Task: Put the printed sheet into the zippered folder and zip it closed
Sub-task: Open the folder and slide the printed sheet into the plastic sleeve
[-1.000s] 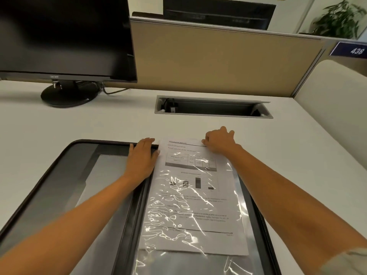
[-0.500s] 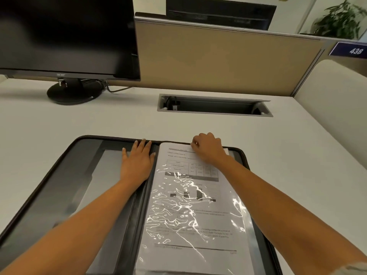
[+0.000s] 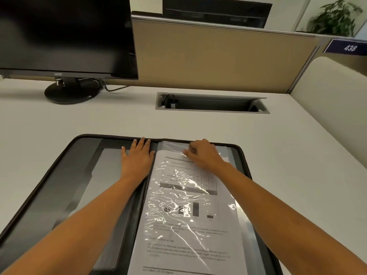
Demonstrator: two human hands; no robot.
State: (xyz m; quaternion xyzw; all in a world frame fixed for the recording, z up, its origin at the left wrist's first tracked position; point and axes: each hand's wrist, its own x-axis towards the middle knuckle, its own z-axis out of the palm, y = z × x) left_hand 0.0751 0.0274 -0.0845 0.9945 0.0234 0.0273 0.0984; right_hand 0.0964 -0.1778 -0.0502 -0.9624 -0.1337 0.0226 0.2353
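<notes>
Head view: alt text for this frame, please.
A zippered folder lies open on a white desk, the printed sheet under a clear sleeve on its right half. The left hand presses flat beside the spine; the right hand pinches the sleeve's top edge.

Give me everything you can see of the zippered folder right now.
The zippered folder lies open flat on the white desk, black with a zip rim. Its left half has grey pockets; the right holds the printed sheet under glossy clear plastic. The left hand rests flat by the spine; the right hand pinches the plastic's top edge.
</notes>
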